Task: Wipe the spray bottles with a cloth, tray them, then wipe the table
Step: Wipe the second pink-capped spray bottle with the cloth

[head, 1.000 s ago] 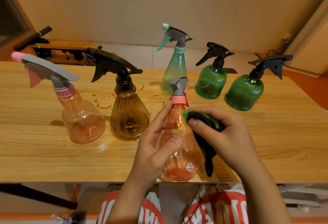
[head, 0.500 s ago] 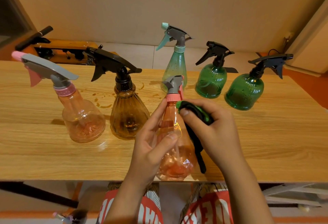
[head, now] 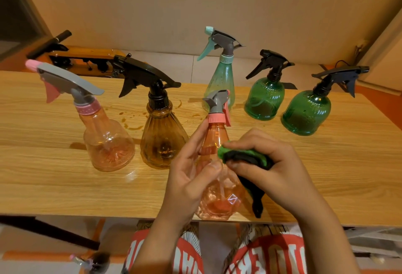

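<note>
An orange spray bottle (head: 217, 195) with a pink collar and grey trigger head stands at the table's near edge. My left hand (head: 189, 173) grips its body from the left, thumb across the front. My right hand (head: 276, 169) holds a bunched black and green cloth (head: 243, 157) against the bottle's right shoulder; a black tail of cloth hangs down beside the bottle. On the wooden table (head: 54, 182) also stand a pale pink bottle (head: 108, 143), an amber bottle (head: 162, 141), a tall teal bottle (head: 221, 80) and two dark green bottles (head: 264, 99) (head: 306, 113).
Brown liquid spots (head: 130, 121) mark the table between the pink and amber bottles. A wooden object with black hardware (head: 82, 60) lies behind the table at the left. Beige walls close the back. My lap in red and white shorts (head: 187, 256) is below the edge.
The cloth in my right hand moved up to the bottle's neck, then slid back down onto its shoulder. The bottle's trigger head turned slightly; my left hand kept its grip.
</note>
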{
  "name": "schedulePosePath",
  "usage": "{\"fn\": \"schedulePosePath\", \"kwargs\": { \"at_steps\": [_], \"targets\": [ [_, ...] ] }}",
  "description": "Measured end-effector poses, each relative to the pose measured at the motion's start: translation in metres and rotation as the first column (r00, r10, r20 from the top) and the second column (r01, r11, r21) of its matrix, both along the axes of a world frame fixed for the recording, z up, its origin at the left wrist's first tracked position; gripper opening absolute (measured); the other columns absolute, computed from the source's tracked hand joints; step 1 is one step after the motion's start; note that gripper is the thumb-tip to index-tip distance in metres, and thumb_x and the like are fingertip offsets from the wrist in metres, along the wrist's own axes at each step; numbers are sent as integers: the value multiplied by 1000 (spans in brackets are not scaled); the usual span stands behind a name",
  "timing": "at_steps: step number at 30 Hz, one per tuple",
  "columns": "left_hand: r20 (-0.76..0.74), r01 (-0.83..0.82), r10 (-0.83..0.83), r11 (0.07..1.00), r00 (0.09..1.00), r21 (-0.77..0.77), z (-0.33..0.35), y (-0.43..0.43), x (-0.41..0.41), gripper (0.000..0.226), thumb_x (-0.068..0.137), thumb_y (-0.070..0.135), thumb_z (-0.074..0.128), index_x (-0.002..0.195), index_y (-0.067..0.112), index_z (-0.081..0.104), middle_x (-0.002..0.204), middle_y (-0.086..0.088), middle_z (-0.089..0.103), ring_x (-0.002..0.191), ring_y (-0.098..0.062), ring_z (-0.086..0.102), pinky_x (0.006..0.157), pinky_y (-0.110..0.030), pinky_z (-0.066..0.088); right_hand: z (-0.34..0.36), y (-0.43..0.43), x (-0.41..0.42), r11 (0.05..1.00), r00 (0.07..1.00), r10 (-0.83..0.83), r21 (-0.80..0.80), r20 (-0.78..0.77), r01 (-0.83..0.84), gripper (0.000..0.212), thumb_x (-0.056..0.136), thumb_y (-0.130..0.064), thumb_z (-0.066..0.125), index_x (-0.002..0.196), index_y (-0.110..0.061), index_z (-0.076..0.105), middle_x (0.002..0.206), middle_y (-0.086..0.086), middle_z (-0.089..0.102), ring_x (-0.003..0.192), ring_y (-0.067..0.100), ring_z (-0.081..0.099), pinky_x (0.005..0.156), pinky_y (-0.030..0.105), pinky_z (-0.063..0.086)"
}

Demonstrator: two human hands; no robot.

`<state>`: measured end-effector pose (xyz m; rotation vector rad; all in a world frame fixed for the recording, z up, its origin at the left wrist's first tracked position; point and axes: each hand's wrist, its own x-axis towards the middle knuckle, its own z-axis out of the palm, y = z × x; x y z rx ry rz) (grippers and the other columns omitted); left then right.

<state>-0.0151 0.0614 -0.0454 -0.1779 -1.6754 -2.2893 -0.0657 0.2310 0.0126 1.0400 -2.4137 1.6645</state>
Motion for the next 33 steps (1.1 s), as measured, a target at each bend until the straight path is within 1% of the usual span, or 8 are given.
{"fn": "schedulePosePath", "kwargs": {
  "at_steps": [2,8,12,16,21,26,30,33],
  "targets": [
    [3,0,0,1000,1000,-4,0,1,0,71,88,3,66,153,18,42,144,2,62,129,-17,61,101,-31,52,2,3,1,1000,999,18,2,41,-18,25,81,-16,79,105,-24,79,93,-9,69,95,15,67,83,18,47],
    [11,-9,10,1000,1000,-16,3,2,2,73,88,14,67,156,18,40,142,1,64,123,-16,63,97,-30,54,-10,-16,1,964,969,-248,-97,16,248,16,91,-20,75,106,-26,76,98,-13,73,100,10,68,82,18,48],
    [21,-38,38,999,999,-25,4,0,2,74,88,17,68,156,22,41,140,-1,64,127,-25,61,104,-41,52,-15,-9,9,980,978,-193,-72,-82,188,27,85,-17,75,110,-26,75,98,-11,70,100,13,67,84,19,48],
    [51,13,-11,999,999,-35,2,2,1,70,92,22,66,157,32,41,138,3,63,130,-23,56,107,-60,46,-17,-11,7,956,960,-279,-92,25,280,18,90,-27,76,105,-35,74,100,-16,73,102,10,68,85,23,52],
    [90,147,-148,989,985,19,3,-3,2,72,87,3,42,155,27,40,154,5,53,142,-21,50,109,-38,48,-14,-11,8,943,944,-285,-125,168,307,16,89,-23,75,98,-36,75,95,-15,75,94,9,72,82,29,56],
    [45,168,-164,981,985,-102,3,0,2,78,86,13,64,157,32,38,162,5,41,148,-24,42,117,-53,40,-12,-7,3,917,911,-301,-176,282,358,12,89,-20,75,99,-28,78,94,-12,77,91,5,71,78,23,55],
    [-6,123,-125,981,992,-149,5,3,3,76,87,15,67,156,30,39,165,7,36,153,-19,33,115,-35,43,-4,-7,4,933,936,-275,-174,219,315,14,90,-17,74,99,-28,76,94,-17,76,91,0,70,76,13,51],
    [-26,103,-108,981,994,-164,5,4,2,74,88,9,65,156,29,40,165,6,36,154,-19,30,118,-38,40,-2,-8,0,944,947,-298,-110,116,311,17,90,-19,75,103,-29,76,99,-21,74,97,-1,68,79,11,50]
  ]
}}
